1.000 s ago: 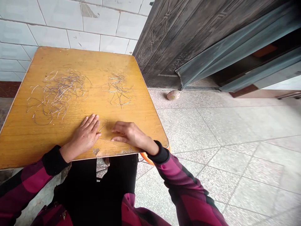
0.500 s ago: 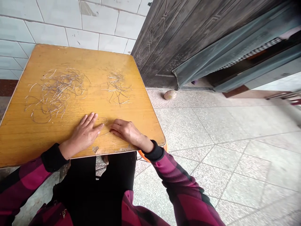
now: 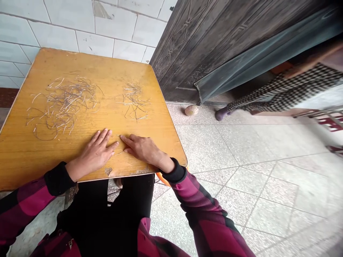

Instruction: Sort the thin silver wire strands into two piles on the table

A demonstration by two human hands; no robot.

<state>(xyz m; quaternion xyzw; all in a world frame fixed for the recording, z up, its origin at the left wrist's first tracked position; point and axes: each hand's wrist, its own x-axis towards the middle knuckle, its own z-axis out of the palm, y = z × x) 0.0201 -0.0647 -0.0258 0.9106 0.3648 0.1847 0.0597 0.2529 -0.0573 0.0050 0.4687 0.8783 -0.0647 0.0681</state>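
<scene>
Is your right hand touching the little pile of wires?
Apart. The head view shows the right hand resting on the wooden table, with bare yellow tabletop between its fingers and the little pile of wires.

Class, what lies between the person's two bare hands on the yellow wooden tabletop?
In the head view, a thin pale wire strand lies on the yellow wooden tabletop between the left hand and the right hand.
</scene>
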